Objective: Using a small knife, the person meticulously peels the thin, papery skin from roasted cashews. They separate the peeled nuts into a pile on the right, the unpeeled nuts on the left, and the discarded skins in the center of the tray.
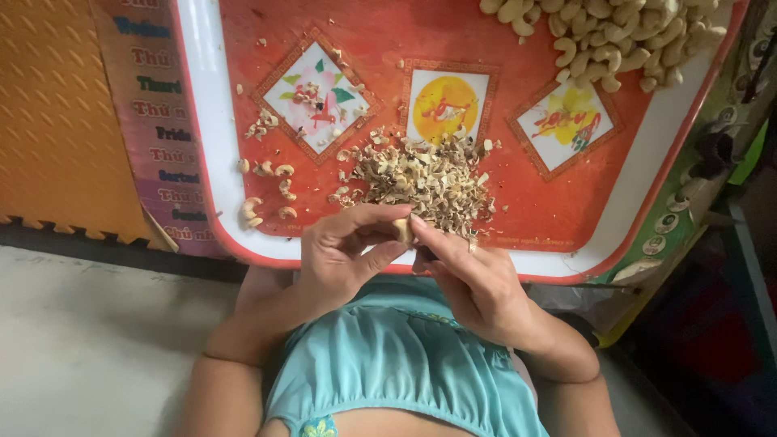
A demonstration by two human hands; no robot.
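Observation:
My left hand (344, 255) and my right hand (469, 279) meet over the near rim of a red tray (566, 222). Both pinch one pale cashew nut (402, 231) between their fingertips. Just beyond the hands lies a heap of brown cashew skins (425, 178). A few peeled nuts (267, 198) lie scattered at the tray's left. A big pile of unpeeled cashews (615, 36) fills the tray's far right corner.
The tray has a white border and three square pictures on its floor. A yellow foam mat (57, 113) and a printed poster (162, 121) lie to the left, over a grey floor (97, 340). Dark clutter sits at the right edge.

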